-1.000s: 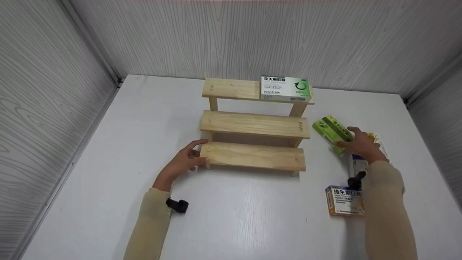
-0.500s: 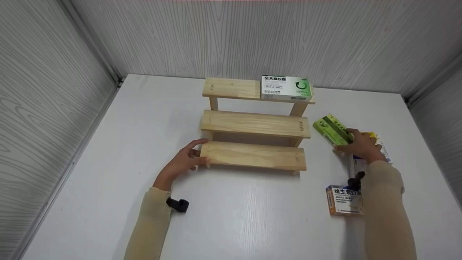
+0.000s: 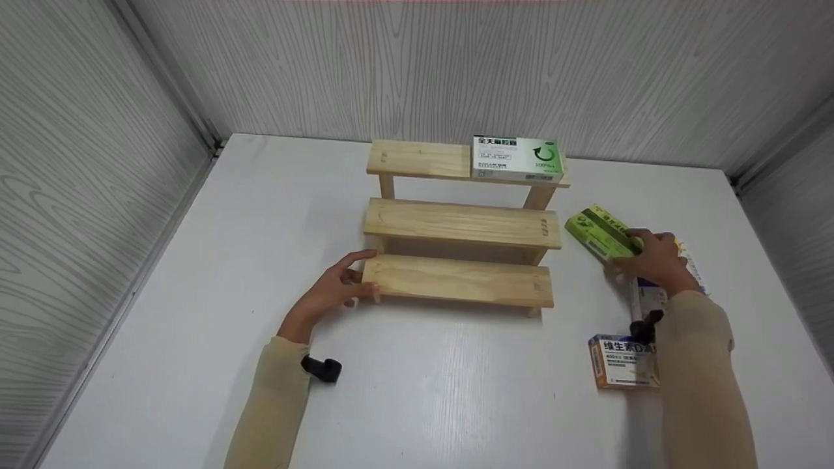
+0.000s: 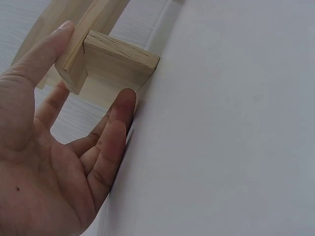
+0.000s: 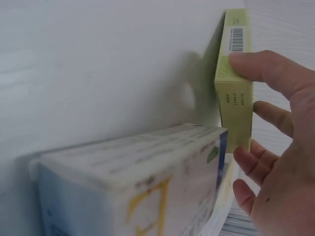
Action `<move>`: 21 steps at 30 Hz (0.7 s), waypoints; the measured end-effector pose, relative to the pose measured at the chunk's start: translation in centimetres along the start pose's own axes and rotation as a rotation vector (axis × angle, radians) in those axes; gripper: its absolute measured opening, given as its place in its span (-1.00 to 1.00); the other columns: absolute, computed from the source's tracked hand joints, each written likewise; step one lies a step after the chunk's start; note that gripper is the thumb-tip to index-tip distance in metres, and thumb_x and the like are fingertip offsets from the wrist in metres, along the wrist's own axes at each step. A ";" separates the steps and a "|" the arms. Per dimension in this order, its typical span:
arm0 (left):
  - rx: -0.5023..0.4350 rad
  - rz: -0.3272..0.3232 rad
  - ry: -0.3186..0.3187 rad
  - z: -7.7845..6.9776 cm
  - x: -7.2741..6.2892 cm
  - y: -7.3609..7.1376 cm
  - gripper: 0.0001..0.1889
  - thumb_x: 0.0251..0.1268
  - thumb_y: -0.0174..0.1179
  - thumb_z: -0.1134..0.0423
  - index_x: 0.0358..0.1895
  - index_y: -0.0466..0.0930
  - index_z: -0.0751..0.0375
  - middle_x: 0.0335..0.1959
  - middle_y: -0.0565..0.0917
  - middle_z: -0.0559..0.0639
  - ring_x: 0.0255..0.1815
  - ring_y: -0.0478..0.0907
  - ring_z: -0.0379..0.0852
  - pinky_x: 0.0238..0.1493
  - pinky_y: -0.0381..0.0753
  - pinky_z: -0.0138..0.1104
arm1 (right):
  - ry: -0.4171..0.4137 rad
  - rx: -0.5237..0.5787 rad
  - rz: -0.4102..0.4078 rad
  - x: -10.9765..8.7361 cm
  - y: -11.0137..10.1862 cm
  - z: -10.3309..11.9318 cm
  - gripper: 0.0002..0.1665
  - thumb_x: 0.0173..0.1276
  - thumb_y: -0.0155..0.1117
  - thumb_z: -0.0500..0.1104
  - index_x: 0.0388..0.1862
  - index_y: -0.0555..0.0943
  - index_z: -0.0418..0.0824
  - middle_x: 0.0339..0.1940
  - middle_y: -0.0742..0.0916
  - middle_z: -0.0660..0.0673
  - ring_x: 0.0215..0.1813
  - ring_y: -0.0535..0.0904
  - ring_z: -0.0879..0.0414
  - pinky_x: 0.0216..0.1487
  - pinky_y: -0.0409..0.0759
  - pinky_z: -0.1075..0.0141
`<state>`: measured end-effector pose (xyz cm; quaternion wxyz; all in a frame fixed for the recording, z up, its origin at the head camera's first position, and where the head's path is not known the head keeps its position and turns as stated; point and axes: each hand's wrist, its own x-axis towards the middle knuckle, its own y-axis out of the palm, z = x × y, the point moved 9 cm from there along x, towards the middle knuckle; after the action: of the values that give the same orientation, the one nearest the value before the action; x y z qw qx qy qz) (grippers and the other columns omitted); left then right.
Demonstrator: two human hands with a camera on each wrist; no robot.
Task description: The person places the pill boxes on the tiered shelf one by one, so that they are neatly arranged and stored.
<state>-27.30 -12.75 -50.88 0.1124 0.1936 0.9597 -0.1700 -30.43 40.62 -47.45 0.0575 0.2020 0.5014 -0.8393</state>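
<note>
My left hand (image 3: pixel 329 291) holds the left end of the lowest step of a wooden three-step display stand (image 3: pixel 456 279). In the left wrist view, its thumb and index finger lie on opposite edges of the plank (image 4: pixel 74 64), the other fingers loosely bent below. At the right, my right hand (image 3: pixel 658 260) pinches the near end of a green medicine box (image 3: pixel 601 231). The right wrist view shows the thumb on the barcode side of this green box (image 5: pixel 235 93), with fingertips at its other side. A white and green medicine box (image 3: pixel 517 159) rests on the top step's right end.
Below the right hand lie a purple-edged medicine box (image 3: pixel 646 298) and an orange and white medicine box (image 3: pixel 623 361), both partly hidden by the arm. Another white and yellow box (image 3: pixel 692 264) shows behind the hand. Wood-grain walls (image 3: pixel 417 71) enclose the white table (image 3: pixel 456 391).
My right hand has shifted slightly and covers more of the green box's near end, whose barcode side shows more clearly. The left hand and the stand stay nearly still.
</note>
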 end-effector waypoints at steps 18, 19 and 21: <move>-0.024 0.004 0.013 0.1 0.1 -0.1 -0.27 0.15 0.37 0.05 0.41 0.27 -0.25 -0.02 0.57 0.21 -0.22 0.49 -0.06 -0.25 0.49 -0.28 | -0.179 0.150 -0.089 -2.0 -3.8 0.9 -0.01 0.38 0.11 0.25 0.52 0.05 -0.33 0.43 -0.10 -0.60 0.30 0.11 -0.49 0.13 0.26 -0.31; -0.026 0.003 0.012 0.1 0.1 -0.1 -0.27 0.15 0.37 0.05 0.41 0.27 -0.25 -0.02 0.57 0.21 -0.22 0.49 -0.06 -0.25 0.49 -0.28 | -0.187 0.152 -0.100 -2.1 -4.1 1.0 -0.02 0.38 0.12 0.24 0.52 0.06 -0.32 0.42 -0.07 -0.60 0.29 0.12 -0.47 0.09 0.29 -0.28; -0.026 0.001 0.012 0.1 0.2 0.0 -0.28 0.15 0.37 0.05 0.40 0.28 -0.25 -0.02 0.57 0.21 -0.22 0.49 -0.07 -0.25 0.49 -0.28 | -0.207 0.157 -0.117 -2.5 -4.7 1.3 -0.04 0.38 0.13 0.23 0.52 0.08 -0.30 0.41 -0.02 -0.58 0.29 0.13 -0.45 0.07 0.31 -0.25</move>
<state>-27.42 -12.74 -51.02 0.1095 0.1936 0.9624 -0.1563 -29.92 41.49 -42.07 0.0439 0.0889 0.4366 -0.8942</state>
